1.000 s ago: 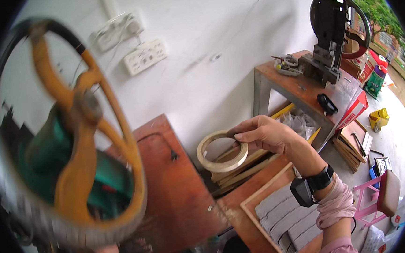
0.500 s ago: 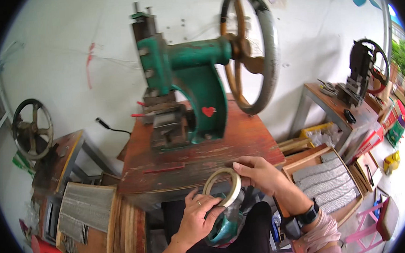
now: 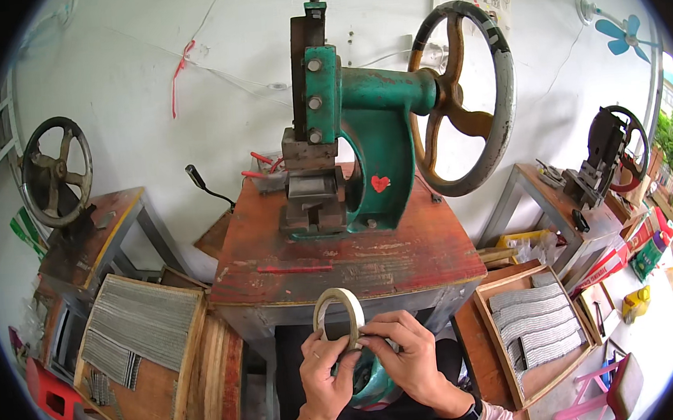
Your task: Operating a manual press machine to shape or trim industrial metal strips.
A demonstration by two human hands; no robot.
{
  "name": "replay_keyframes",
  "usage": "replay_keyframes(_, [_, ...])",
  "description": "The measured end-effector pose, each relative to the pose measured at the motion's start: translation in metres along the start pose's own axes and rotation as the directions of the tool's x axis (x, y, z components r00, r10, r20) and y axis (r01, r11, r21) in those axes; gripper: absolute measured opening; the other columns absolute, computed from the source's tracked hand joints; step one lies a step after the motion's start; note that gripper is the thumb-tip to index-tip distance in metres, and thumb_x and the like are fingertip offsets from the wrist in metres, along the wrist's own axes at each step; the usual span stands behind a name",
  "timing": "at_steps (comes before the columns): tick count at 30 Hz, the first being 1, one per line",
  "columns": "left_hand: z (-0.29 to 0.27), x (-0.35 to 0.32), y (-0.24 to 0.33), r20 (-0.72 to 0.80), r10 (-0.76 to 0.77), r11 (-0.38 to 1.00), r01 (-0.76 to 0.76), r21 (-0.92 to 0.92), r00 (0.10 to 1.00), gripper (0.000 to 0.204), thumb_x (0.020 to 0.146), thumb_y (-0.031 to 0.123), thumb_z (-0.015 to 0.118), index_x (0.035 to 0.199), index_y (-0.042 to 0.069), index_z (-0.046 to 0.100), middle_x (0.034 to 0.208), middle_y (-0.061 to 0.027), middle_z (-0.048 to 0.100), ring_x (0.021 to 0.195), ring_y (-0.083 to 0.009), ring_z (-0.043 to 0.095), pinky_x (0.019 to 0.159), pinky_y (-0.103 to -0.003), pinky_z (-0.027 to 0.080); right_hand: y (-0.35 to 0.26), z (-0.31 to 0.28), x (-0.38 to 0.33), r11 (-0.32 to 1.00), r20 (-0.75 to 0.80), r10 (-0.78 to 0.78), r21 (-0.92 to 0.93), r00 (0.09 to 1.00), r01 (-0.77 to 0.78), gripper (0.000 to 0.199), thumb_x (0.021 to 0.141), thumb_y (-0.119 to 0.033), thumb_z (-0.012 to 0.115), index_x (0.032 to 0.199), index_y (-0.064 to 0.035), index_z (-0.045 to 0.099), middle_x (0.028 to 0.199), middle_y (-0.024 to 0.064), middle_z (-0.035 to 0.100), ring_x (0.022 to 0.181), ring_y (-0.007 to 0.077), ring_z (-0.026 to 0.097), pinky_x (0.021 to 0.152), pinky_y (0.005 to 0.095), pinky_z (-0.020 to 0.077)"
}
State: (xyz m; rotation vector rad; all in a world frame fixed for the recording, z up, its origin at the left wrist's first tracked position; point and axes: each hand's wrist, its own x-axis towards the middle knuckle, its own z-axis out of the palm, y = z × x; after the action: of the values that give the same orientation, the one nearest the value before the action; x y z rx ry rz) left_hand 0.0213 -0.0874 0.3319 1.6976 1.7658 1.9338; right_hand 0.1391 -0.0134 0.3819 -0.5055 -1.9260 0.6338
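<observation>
A roll of cream-coloured tape (image 3: 352, 304) stands nearly upright above my lap, just off the front edge of the wooden table. My left hand (image 3: 326, 374) grips the lower left of the ring between thumb and fingers. At its lower right, my right hand (image 3: 409, 359) pinches at the tape's edge, thumb and fingertips close together. The tape's loose end, if there is one, is too small to make out. Behind the hands, a green plastic bag or wrapper (image 3: 378, 386) lies on my lap, partly hidden by them.
A green hand press (image 3: 382, 140) with a large wheel stands on the red-brown table (image 3: 425, 247). A thin red strip (image 3: 294, 269) lies near its front. Trays of grey metal strips flank me, left (image 3: 145, 317) and right (image 3: 535, 313). Further presses stand at both sides.
The view has shifted. My right hand has come down from the ring's upper right to its lower right, near my left hand, and the roll is now more upright.
</observation>
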Motion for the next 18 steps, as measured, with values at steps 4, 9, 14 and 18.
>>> replay_keyframes(4, [0.001,0.002,-0.008,0.020,0.040,0.998,-0.041,0.043,0.999,0.020,0.078,0.007,0.069,0.098,0.003,0.066,0.078,-0.0073,0.064,0.074,-0.0240,0.061,0.093,-0.042,0.039,0.007,0.000,-0.004,0.983,0.096,0.175,0.044,0.980,-0.180,0.019,0.071,0.002,0.074,0.089,-0.0020,0.068,0.089,0.0096,0.063,0.079,0.0199,0.063,0.066,0.0287,0.0517])
replay_keyframes(9, [0.004,0.011,-0.010,0.052,0.042,0.996,-0.046,0.077,0.998,0.021,0.078,0.008,0.070,0.098,0.004,0.066,0.076,-0.0067,0.063,0.073,-0.0235,0.060,0.091,-0.041,0.040,0.013,0.004,0.002,0.986,-0.008,0.150,0.078,0.989,-0.149,0.022,0.072,0.002,0.073,0.093,-0.0027,0.067,0.090,0.0093,0.063,0.076,0.0222,0.064,0.063,0.0310,0.0534])
replay_keyframes(14, [0.011,0.016,-0.016,0.074,0.006,0.996,-0.012,0.083,0.997,0.014,0.080,0.006,0.067,0.094,0.004,0.067,0.072,-0.0039,0.061,0.069,-0.0203,0.058,0.095,-0.043,0.038,0.031,0.006,0.004,0.997,0.022,0.076,0.024,0.997,-0.077,0.022,0.072,0.003,0.073,0.093,-0.0024,0.066,0.089,0.0094,0.063,0.076,0.0227,0.064,0.063,0.0310,0.0531])
replay_keyframes(18, [0.016,0.015,-0.025,0.052,0.002,0.997,-0.006,0.082,0.999,0.015,0.079,0.006,0.067,0.094,0.003,0.067,0.072,-0.0047,0.061,0.069,-0.0213,0.058,0.094,-0.043,0.039,0.044,0.004,0.008,0.991,0.116,0.127,0.024,0.985,-0.130,0.022,0.072,0.002,0.073,0.092,-0.0023,0.066,0.088,0.0094,0.063,0.076,0.0229,0.064,0.064,0.0310,0.0528])
